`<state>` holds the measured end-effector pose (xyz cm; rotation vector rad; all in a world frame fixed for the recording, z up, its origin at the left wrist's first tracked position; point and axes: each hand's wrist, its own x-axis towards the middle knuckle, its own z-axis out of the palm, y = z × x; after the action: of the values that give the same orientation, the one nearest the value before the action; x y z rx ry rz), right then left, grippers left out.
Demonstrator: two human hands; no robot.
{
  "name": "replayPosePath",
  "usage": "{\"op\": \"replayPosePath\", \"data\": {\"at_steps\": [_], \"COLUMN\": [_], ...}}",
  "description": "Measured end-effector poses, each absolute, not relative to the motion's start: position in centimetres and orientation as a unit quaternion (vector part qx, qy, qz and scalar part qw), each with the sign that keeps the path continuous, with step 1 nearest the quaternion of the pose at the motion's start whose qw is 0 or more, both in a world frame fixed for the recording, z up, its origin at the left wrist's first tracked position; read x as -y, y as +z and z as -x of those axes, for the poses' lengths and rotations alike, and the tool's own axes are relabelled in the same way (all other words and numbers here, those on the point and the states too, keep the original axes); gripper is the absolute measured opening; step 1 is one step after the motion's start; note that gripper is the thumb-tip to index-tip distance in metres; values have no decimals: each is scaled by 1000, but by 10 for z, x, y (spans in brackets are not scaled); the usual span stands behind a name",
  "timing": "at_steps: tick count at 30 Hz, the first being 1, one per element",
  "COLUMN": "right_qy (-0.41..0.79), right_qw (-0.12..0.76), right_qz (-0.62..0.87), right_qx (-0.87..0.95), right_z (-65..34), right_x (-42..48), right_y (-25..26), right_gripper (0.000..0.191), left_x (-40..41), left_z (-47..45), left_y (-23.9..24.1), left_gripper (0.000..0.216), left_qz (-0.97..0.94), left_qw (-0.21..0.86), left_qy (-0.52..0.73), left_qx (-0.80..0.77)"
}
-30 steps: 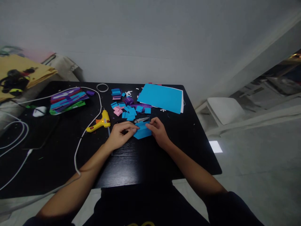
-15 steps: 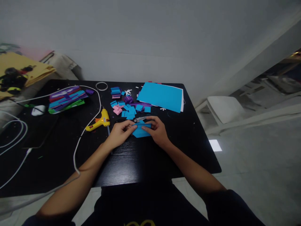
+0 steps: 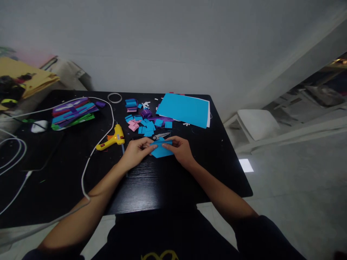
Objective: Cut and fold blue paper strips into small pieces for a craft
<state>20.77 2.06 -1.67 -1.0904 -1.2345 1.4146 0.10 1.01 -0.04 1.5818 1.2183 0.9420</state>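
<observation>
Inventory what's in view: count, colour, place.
Folded paper: 1, blue, between hands
Scissors: 1, grey, beyond paper
Glue gun: 1, yellow, left
Paper pieces: many, blue/pink/purple, centre
Large sheet: 1, blue, far right
Strip bundle: 1, multicoloured, table's left
Ring: 1, pale, far edge
Cables: several, white, left
Rounded object: 1, white, left
Folded material: 1, yellow, far left
Table: 1, black, below
Chair: 1, white, right
Left hand: 1, bare, paper's left
Right hand: 1, bare, paper's right

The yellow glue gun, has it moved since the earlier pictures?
No: the yellow glue gun keeps its place against the black table and pink paper pieces.
</observation>
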Motion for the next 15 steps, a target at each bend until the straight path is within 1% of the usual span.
{"op": "replayPosePath", "data": {"at_steps": [6,11,12,15], "right_qy": [553,540,551,592], "right_qw": [500,496,495,486], "right_qz": [415,389,391,402], "right_qx": [522,557,546,502], "right_z": [-208,-206,-205,-206], "right_x": [-16,-15,-15,-17], "right_y": [-12,-10,-10,-12], "right_gripper": [45,33,36,56], "left_x": [-14,-16,-15,-12], "left_z": [-2,-1,-1,-4], "left_y": [0,-1,0,2], "left_gripper": [34,33,32,27], "left_qz": [-579,-564,-569,-598], "left_qw": [490,497,494,478], "left_qy": [423,438,436,420], "left_qx": [-495,-493,-492,-487]}}
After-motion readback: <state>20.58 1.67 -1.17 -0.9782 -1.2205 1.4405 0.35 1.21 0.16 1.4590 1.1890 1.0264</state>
